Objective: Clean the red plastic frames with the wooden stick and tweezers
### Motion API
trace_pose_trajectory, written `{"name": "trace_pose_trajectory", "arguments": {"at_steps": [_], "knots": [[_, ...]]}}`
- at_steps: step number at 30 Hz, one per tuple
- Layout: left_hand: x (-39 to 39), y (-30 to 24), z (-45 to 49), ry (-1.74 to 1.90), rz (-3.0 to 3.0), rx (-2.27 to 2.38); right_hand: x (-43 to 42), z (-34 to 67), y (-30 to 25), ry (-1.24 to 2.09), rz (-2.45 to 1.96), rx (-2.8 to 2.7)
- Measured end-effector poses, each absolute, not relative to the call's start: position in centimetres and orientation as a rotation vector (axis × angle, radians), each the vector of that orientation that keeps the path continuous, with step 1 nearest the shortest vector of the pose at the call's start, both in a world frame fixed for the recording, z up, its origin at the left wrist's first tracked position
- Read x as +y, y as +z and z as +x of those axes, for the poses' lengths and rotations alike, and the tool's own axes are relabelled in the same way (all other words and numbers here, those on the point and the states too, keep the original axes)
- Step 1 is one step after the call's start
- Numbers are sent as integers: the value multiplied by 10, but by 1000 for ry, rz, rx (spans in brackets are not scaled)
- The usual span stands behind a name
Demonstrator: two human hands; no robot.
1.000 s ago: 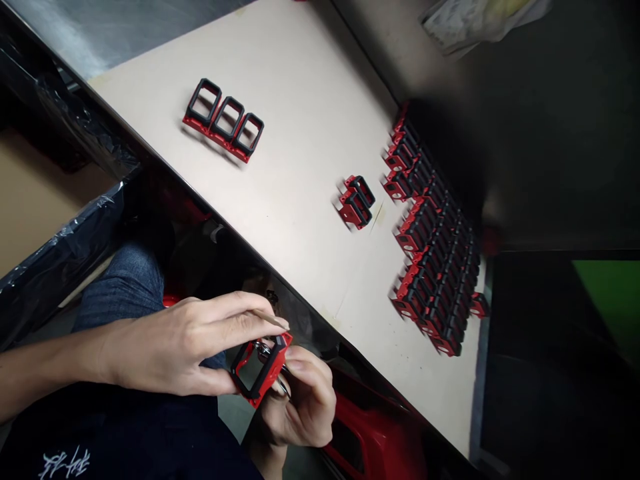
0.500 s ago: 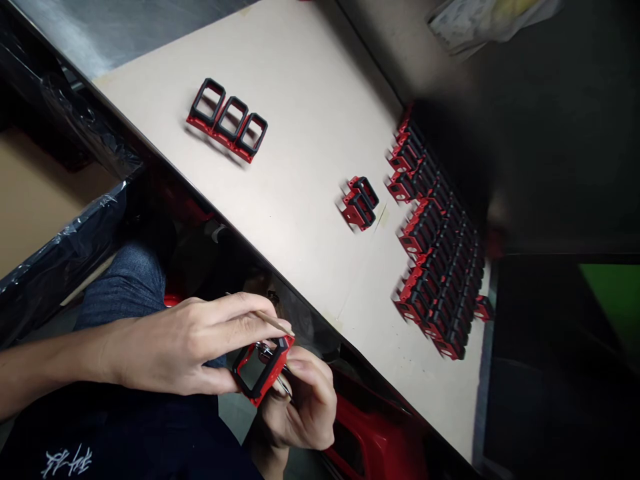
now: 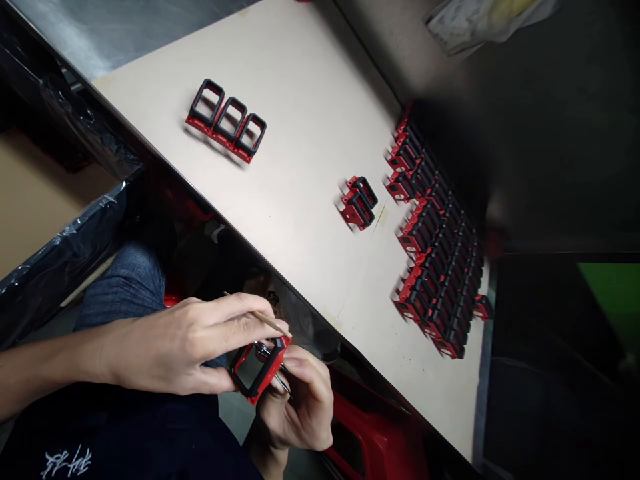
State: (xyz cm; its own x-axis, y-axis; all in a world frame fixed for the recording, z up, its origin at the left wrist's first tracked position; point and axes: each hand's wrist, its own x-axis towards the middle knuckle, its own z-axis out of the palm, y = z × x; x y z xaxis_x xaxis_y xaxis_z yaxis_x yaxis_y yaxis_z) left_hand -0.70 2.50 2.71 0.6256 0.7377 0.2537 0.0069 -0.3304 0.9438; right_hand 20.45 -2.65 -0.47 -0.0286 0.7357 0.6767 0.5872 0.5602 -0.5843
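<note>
Lettering on dark clothing is illegible beside left hand gripping frame.

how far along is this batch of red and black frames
In hand: one red-and-black frame, pinched by the left hand along with a thin stick, while the right hand grips its other side. Likely done: the row of three set apart on the table. Probably left: the pair and the large block at the right, though that is a guess.

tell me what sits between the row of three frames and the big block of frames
In the head view, a pair of red-and-black frames lies on the tabletop, nearer the big block.
</note>
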Motion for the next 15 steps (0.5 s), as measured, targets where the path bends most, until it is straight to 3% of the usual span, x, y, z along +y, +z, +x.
{"name": "trace_pose_trajectory", "arguments": {"at_steps": [15], "knots": [[23, 25, -6, 853, 1784, 642, -26, 197, 0, 90, -1169, -1715]]}}
